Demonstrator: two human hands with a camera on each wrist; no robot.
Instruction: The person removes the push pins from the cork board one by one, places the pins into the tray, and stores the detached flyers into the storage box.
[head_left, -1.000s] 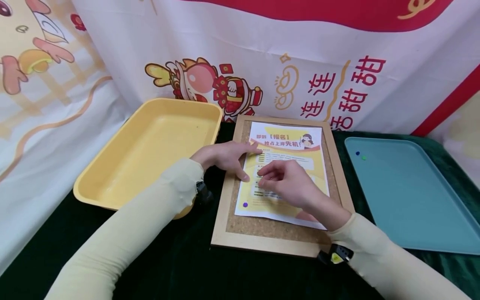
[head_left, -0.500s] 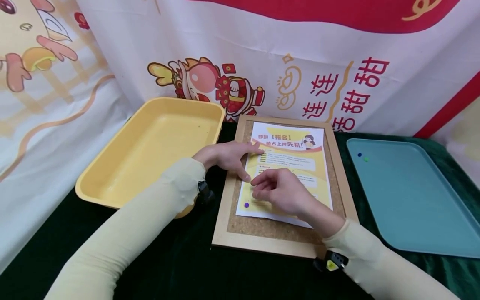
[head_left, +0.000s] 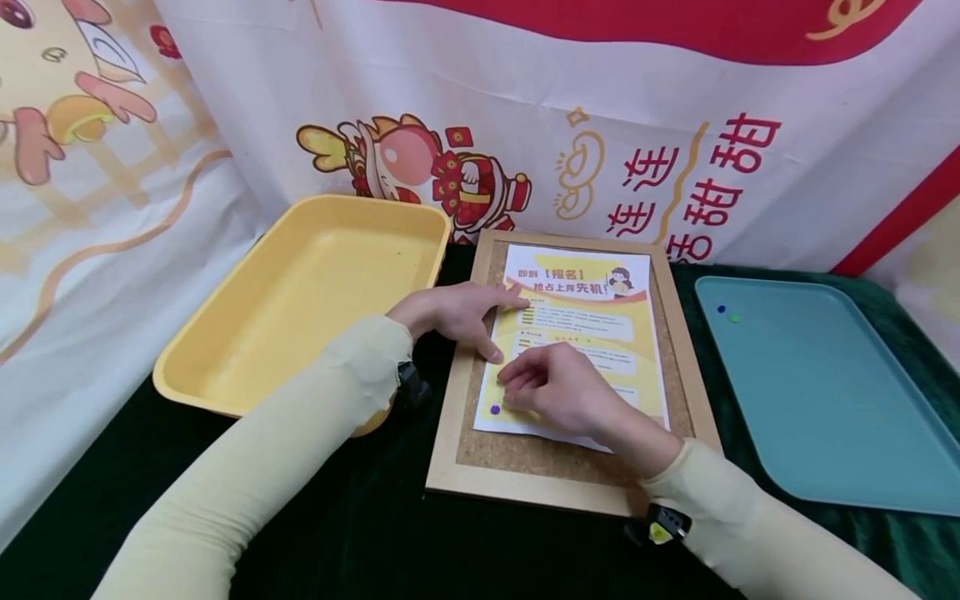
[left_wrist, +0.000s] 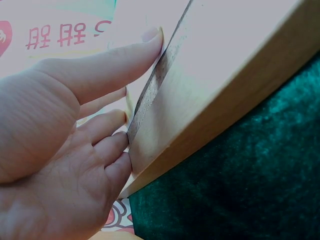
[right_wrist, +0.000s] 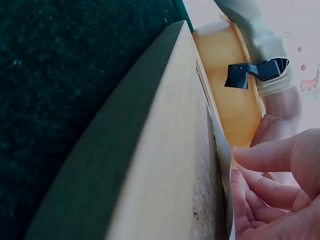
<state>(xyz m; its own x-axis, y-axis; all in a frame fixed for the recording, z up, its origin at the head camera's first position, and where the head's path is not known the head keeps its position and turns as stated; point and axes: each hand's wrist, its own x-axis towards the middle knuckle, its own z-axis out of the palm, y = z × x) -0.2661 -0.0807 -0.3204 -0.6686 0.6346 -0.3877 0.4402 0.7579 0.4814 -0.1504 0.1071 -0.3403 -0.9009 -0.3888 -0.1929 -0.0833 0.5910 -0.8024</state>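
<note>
A printed yellow-and-white sheet lies on a cork board with a pale wooden frame. My left hand rests on the sheet's left edge, its thumb and index finger spread over the paper. My right hand is low over the sheet, fingers loosely bent; the right wrist view shows a gap between thumb and index finger, with no object visible there. Beside its fingertips, a small purple pushpin stands at the sheet's lower left corner. My right hand and forearm cover the sheet's lower right corner.
A deep yellow tray stands left of the board, partly behind my left forearm. At right, a flat teal tray bears a small blue piece and a green one. Dark green cloth covers the table; a printed curtain hangs behind.
My right hand has moved down and left across the sheet, from its middle to beside the purple pushpin. My left hand has stayed on the paper's left edge.
</note>
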